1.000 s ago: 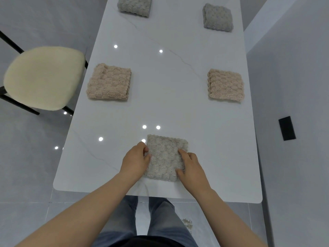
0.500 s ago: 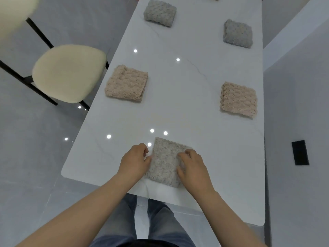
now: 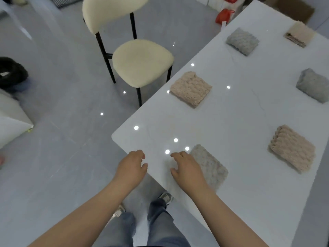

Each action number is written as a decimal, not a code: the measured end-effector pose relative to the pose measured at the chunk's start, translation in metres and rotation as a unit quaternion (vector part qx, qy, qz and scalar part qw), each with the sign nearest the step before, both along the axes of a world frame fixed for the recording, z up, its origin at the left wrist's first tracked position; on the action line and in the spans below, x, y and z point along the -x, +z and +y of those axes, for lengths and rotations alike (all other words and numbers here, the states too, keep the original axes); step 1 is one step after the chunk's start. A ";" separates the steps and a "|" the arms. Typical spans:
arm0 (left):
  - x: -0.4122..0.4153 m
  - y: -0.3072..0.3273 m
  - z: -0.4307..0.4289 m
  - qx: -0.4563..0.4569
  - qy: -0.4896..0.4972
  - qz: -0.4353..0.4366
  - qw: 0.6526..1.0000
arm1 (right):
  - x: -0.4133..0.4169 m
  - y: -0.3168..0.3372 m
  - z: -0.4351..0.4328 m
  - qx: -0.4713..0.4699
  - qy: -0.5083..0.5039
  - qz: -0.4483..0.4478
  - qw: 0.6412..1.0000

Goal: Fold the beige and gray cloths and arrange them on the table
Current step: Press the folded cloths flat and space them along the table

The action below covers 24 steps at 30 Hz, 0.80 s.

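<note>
Left hand (image 3: 131,166) and right hand (image 3: 187,170) loosely curled, holding nothing; folded gray cloth (image 3: 211,167) just right of the right hand, perhaps touching

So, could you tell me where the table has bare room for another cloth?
The middle strip of the table is bare, between the left beige cloth and the right gray cloth; so is the corner by the left hand. Crowded: the right hand by the nearest cloth.
</note>
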<state>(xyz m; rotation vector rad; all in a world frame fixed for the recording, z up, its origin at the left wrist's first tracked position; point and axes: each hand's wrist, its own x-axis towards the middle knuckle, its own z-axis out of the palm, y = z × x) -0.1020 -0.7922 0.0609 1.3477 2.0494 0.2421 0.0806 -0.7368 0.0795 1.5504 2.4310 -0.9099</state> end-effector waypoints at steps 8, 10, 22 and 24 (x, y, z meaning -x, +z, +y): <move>0.087 0.009 -0.074 -0.019 0.100 0.006 0.995 | 0.100 0.001 -0.041 0.010 0.105 -0.027 0.994; 0.108 0.011 -0.094 -0.016 0.114 0.010 0.993 | 0.121 0.002 -0.055 0.018 0.120 -0.032 0.992; 0.218 0.013 -0.139 -0.011 0.165 0.008 0.986 | 0.232 0.007 -0.069 -0.011 0.182 -0.077 0.980; 0.233 0.012 -0.125 -0.006 0.169 0.007 0.986 | 0.246 0.004 -0.057 -0.009 0.183 -0.077 0.980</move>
